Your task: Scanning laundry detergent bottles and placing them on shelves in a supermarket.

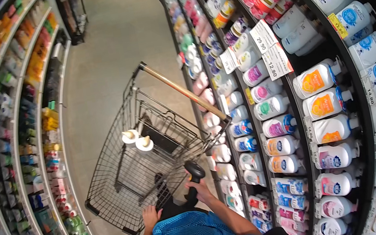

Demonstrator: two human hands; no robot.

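Note:
My right hand (pixel 203 192) is wrapped around the handle of a black handheld barcode scanner (pixel 194 172), whose head points up and away from me. At the near rim of a black wire shopping cart (pixel 110 180), my left hand (pixel 150 217) lies with its thumb to the right; whether it grips the wire cannot be seen. Inside the cart stand two white bottles, a left one (pixel 130 136) and a right one (pixel 144 143), seen from above with pale tops. The cart's push handle (pixel 184 92) slants across its far right side.
Right of me rise shelves with rows of pump bottles (pixel 324 104), and paper price signs (pixel 272 50) stick out from them. Shelves of small packaged goods (pixel 53 130) line the left. A grey floor (pixel 120 29) runs between them. The cart's handle end is close to the right shelves.

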